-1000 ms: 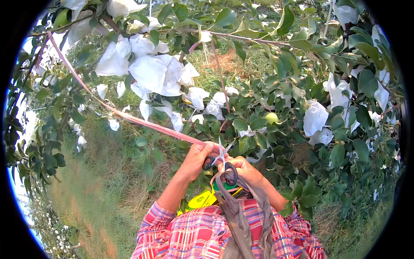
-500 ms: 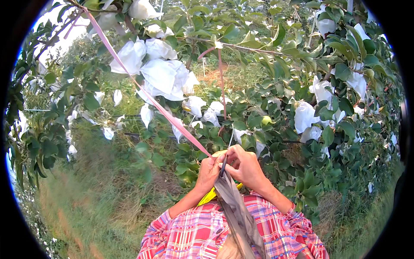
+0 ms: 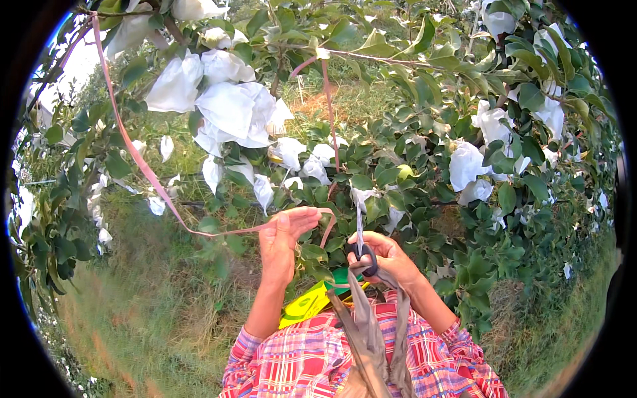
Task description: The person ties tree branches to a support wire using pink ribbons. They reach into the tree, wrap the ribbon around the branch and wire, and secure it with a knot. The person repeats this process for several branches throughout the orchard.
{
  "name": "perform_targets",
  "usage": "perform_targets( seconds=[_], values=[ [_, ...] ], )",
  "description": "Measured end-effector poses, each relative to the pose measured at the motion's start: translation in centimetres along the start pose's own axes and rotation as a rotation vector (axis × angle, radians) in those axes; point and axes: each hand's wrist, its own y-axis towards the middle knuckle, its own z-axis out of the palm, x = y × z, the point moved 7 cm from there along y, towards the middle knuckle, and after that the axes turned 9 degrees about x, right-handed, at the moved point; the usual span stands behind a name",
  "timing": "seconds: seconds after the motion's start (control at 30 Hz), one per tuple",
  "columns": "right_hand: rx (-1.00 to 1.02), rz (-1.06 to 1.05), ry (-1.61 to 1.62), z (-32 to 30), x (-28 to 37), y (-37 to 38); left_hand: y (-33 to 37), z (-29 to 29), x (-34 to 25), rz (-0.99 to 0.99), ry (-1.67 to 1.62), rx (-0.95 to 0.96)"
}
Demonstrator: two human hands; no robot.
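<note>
A pink ribbon (image 3: 142, 166) hangs slack from a branch at upper left and runs to my left hand (image 3: 279, 249). Its free end curls out past the fingertips and droops. The fingers of that hand are stretched together, with the thumb laid along them and the ribbon caught between. Lower and to the right, my right hand (image 3: 391, 262) grips scissors (image 3: 363, 255) by their dark handles, blades pointing up. A grey-brown cloth strip (image 3: 365, 318) is looped at the handles and trails down over my plaid shirt. The scissors are apart from the ribbon.
Leafy branches with many white-bagged fruits (image 3: 235, 113) spread ahead. Another pink ribbon (image 3: 330, 113) hangs from a thin branch (image 3: 385, 58). A bare green fruit (image 3: 405, 172) shows among leaves. A yellow-and-green packet (image 3: 306, 304) lies against my front. Grass (image 3: 166, 318) covers the ground.
My hands, together at the ribbon before, have moved apart. The left rose leftward with the ribbon, which went from taut to slack. The right shifted right and down with the scissors, now plainly visible.
</note>
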Motion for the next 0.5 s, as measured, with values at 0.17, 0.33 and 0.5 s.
perform_targets(
  seconds=[0.17, 0.33, 0.5],
  values=[
    [0.268, 0.147, 0.325, 1.9, -3.2, 0.4, 0.0, -1.2, -1.4, 0.054, -0.086, -0.056],
    [0.220, 0.121, 0.279, 1.1, -2.7, 1.8, -0.9, -0.9, -2.7, 0.064, -0.085, -0.100],
    [0.185, 0.041, 0.157, -0.8, -1.6, 2.8, -1.3, -0.9, -2.8, 0.030, -0.106, -0.166]
  ],
)
